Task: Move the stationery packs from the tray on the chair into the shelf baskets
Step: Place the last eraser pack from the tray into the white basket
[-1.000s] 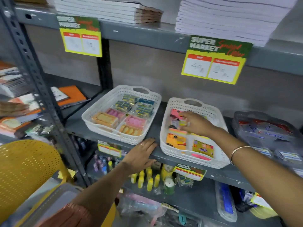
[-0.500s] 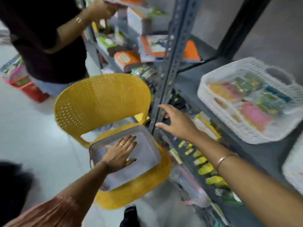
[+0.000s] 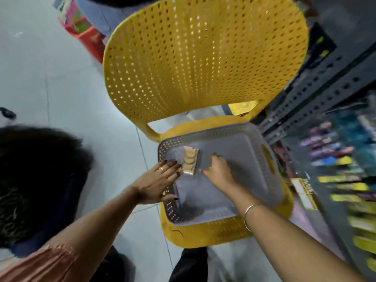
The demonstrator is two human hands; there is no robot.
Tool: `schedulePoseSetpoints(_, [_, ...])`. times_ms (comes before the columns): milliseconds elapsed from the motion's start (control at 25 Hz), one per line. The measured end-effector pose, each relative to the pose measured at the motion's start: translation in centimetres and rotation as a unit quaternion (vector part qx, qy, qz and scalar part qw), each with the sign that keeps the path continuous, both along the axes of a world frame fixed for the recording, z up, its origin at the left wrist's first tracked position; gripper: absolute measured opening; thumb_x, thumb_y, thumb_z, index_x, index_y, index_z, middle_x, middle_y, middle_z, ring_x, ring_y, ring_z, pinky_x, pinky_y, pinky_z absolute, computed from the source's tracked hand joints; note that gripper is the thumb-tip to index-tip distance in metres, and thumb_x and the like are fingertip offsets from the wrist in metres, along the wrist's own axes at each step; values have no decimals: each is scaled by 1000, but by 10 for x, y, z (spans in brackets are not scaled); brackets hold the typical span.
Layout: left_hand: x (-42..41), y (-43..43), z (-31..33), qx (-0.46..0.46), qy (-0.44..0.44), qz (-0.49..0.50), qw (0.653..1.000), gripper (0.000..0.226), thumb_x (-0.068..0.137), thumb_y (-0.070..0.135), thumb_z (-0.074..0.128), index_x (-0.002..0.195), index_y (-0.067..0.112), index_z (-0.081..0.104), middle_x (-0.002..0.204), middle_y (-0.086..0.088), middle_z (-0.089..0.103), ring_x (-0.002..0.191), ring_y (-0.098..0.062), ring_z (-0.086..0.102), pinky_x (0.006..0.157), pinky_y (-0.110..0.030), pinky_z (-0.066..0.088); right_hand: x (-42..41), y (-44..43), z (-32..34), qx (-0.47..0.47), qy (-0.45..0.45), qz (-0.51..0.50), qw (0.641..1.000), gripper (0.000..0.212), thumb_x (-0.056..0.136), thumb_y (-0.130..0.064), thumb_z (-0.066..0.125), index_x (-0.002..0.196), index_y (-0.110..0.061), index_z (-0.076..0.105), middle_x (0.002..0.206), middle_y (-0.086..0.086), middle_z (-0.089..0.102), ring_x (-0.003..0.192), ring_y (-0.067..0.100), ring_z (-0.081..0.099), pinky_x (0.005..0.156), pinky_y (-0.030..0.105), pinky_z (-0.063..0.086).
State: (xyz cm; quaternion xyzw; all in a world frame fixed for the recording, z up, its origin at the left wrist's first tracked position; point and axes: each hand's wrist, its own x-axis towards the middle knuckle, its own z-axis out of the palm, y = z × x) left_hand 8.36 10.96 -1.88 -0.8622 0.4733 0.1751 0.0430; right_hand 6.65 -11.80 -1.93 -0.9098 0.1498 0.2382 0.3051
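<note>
A grey perforated tray (image 3: 252,159) is seen resting on the seat of a yellow perforated chair (image 3: 199,64), which stands on a pale tiled floor (image 3: 50,82) just beside a dark metal shelf (image 3: 325,92). One stationery pack (image 3: 190,160), clear-fronted with tan rounded pieces inside, is lying in the tray's far left corner. The left hand (image 3: 158,183) is laid over the tray's left rim, open with the fingers spread, and its fingertips (image 3: 176,164) are placed at the pack's left edge; nothing is gripped by it. The right hand (image 3: 218,169) is lowered inside the tray just to the right of the pack, curled downward; whether anything is held in it cannot be told, as the area under it is blurred. A thin bangle (image 3: 249,214) is worn on the right wrist, and a ring (image 3: 161,169) on the left hand. The goods on the shelf are blurred beyond reading.
</note>
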Motion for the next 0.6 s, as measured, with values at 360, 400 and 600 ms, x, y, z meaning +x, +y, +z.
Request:
schedulePoseSetpoints(360, [1,11,-35,-56,-9,-28,998,67,79,62,41,119,8,44,131,-19,54,122,-38,47,102,-43,27,41,58,-54,3,5,-137,991,70,71,-43,73,118,-2,40,128,22,45,118,39,46,90,43,45])
schedulePoseSetpoints(400, [1,12,-36,-59,-8,-25,998,67,79,61,42,118,7,46,131,-19,54,122,-38,47,102,-42,25,42,60,-54,-12,5,-120,993,71,71,-44,72,119,-2,40,128,21,45,117,39,46,88,42,45])
schedulePoseSetpoints(600, [2,11,-37,-63,-12,-25,998,68,79,61,44,118,6,51,133,-19,52,123,-38,45,101,-42,25,42,50,-50,-47,12,-71,996,69,72,-34,72,122,-2,35,130,20,42,117,37,45,84,40,46])
